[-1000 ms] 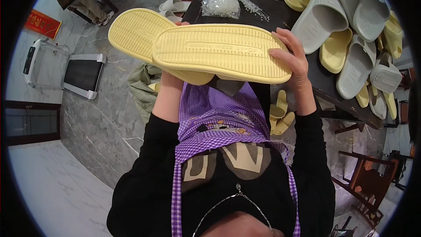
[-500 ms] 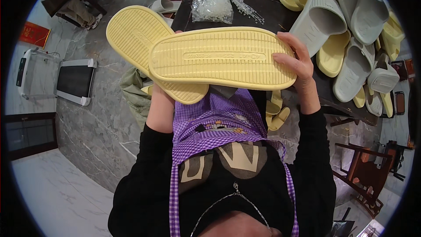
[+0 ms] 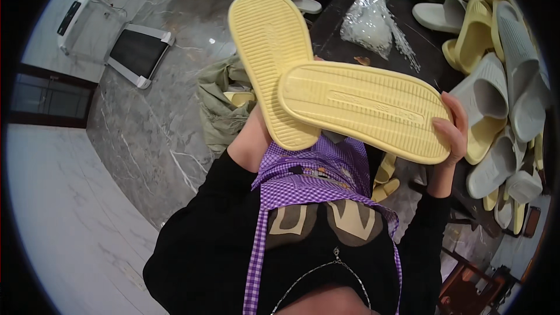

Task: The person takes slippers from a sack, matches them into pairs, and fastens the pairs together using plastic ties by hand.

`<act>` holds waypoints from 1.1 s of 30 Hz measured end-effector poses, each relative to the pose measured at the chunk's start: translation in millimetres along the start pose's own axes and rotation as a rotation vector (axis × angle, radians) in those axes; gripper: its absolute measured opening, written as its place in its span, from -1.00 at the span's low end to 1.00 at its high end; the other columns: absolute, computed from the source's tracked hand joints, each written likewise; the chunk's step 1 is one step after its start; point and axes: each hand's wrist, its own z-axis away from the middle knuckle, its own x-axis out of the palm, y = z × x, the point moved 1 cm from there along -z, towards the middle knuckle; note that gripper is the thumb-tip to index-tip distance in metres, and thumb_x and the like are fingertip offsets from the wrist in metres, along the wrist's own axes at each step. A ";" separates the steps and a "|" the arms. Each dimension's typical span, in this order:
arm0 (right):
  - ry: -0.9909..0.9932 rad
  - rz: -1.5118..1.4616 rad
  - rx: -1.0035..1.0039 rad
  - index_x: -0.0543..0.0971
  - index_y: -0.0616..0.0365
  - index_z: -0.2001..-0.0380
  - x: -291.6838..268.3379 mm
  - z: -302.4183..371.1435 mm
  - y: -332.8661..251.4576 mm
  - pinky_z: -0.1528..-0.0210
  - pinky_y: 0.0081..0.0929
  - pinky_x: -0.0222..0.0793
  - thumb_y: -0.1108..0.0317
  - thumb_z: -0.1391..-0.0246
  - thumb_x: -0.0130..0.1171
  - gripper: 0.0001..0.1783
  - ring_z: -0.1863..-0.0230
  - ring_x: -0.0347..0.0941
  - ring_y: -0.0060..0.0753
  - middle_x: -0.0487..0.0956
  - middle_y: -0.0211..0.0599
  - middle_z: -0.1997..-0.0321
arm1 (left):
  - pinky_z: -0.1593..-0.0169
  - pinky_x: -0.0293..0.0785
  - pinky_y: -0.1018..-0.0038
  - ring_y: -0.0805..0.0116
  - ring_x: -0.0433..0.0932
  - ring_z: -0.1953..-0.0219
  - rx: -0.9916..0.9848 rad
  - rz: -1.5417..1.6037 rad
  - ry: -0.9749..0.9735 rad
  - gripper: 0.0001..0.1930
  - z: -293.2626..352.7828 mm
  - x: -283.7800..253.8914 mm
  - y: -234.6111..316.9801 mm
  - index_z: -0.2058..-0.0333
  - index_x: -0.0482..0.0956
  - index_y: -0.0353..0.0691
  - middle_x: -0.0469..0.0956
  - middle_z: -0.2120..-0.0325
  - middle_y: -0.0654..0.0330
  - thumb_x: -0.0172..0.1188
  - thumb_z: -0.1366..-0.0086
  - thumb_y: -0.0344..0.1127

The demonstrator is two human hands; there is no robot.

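Note:
Two yellow slippers are held up in front of me, with their ribbed soles facing the camera. The right yellow slipper lies across the lower part of the left yellow slipper, its right end tilted down. My right hand grips the right slipper's outer end, thumb on the sole and fingers round the edge. My left forearm goes up behind the left slipper. Only a bit of my left hand shows where the slippers meet; it seems closed on the left slipper from behind.
A dark table on the right bears a heap of grey and yellow slippers and a clear bag of thin plastic ties. An olive sack with yellow slippers stands on the floor. A treadmill is at far left.
The left slipper now stands more upright, and the right one slopes down to the right. My hands still hold the pair. The whole view has turned, so the surroundings sit differently.

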 end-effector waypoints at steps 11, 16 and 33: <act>0.101 -0.195 0.128 0.49 0.21 0.39 -4.7 -1.9 1.2 -0.04 -0.20 0.27 0.47 0.09 0.03 -0.86 0.03 0.34 0.04 0.34 0.20 0.00 | 0.14 0.50 0.44 0.32 0.48 0.13 -0.169 0.099 0.029 -0.60 7.9 -16.8 -6.3 0.07 0.37 -0.34 0.46 0.14 0.06 -0.11 -0.30 -0.12; 0.092 -0.178 0.166 0.48 0.24 0.37 -27.6 -6.4 -1.1 -0.03 -0.23 0.28 0.46 0.06 0.02 -0.85 0.03 0.35 0.00 0.35 0.19 0.01 | 0.22 0.51 0.46 0.30 0.50 0.25 -0.123 0.072 0.016 -0.62 10.9 14.0 1.0 0.08 0.35 -0.36 0.45 0.22 0.06 -0.10 -0.30 -0.14; -0.309 -0.173 0.643 0.45 0.30 0.29 -78.8 -80.5 -20.6 0.23 -0.62 0.31 0.45 0.07 0.07 -0.77 0.28 0.40 -0.53 0.47 -0.27 0.33 | 0.39 0.45 0.43 0.33 0.45 0.48 -0.324 -0.519 0.012 -0.71 9.4 40.7 31.4 0.10 0.33 -0.36 0.44 0.40 0.10 -0.06 -0.23 -0.33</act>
